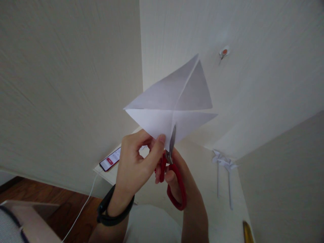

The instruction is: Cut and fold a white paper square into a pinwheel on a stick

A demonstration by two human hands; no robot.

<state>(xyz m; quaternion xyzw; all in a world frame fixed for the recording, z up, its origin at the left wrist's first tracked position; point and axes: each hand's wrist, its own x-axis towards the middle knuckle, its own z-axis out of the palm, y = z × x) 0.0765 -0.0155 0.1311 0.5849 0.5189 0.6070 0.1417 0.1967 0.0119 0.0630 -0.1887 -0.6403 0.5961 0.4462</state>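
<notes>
A sheet of white paper point(162, 94) with crease lines is held up in front of me. One slit runs in from its right side, and another cut or fold line reaches its left corner. My left hand point(140, 158) pinches the paper's lower edge between thumb and fingers. In my right hand point(174, 179) are red-handled scissors point(178, 189), thumb through one loop. Their blade lies over the paper's lower corner along a crease, just right of my left thumb; the other blade is hidden behind the paper.
A phone point(110, 161) with a white charging cable point(84, 206) lies at the table's left edge. Two paper pinwheels point(224, 160) on white sticks rest at the right by the wall. A yellow object point(247, 232) sits at lower right. A hook point(224, 53) is on the wall.
</notes>
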